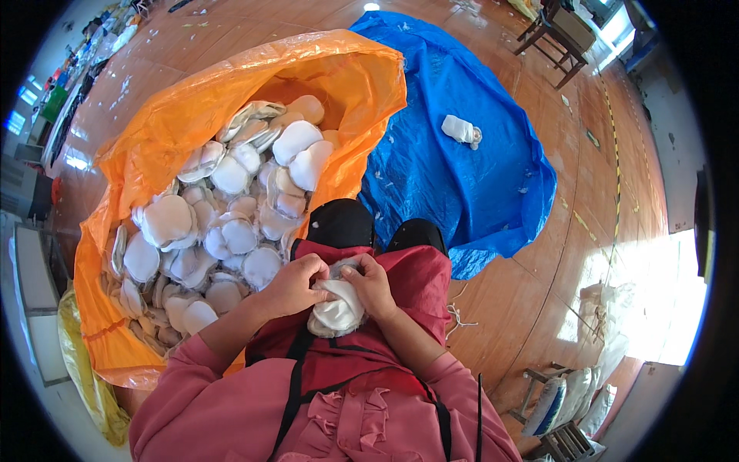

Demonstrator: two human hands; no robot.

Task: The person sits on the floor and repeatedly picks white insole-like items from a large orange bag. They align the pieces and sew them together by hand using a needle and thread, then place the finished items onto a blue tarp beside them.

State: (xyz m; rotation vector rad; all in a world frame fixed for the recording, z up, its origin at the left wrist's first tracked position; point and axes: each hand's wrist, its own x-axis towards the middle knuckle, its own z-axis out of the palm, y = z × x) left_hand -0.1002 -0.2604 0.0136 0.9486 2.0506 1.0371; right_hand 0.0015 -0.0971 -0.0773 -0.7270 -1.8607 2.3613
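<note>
Left hand (302,285): fingers curled in, nearly closed, thumb and forefinger pinching the far left edge of a white fabric pad (337,312). Right hand (372,286): partly closed, thumb laid over the pad's far right part, fingers bent behind it and mostly hidden. Both grip the same pad; hands close together, pad between them and reaching nearer the body. Its surface is creased and folded, its near edge fuzzy. How many layers, cannot tell.

Pad is above the lap, over a dark red apron (416,281) with black straps. Pink sleeves (200,377) pushed up the forearms; ruffled pink front nearest.

Left of the hands, a large orange plastic sack (123,185), mouth wide open, rim crumpled. Inside, a deep heap of rounded white and off-white pads (231,231), overlapping at all angles, many with frayed edges.

Far right of the hands, blue plastic sheeting (493,185) spread beside the sack, wrinkled. One small white rolled bundle (460,130) lies on it, towards the far right part.

Further out: reddish-brown floor (531,300); wooden chair (556,42), far right; yellow plastic bag (85,373), near left, against the orange sack.
</note>
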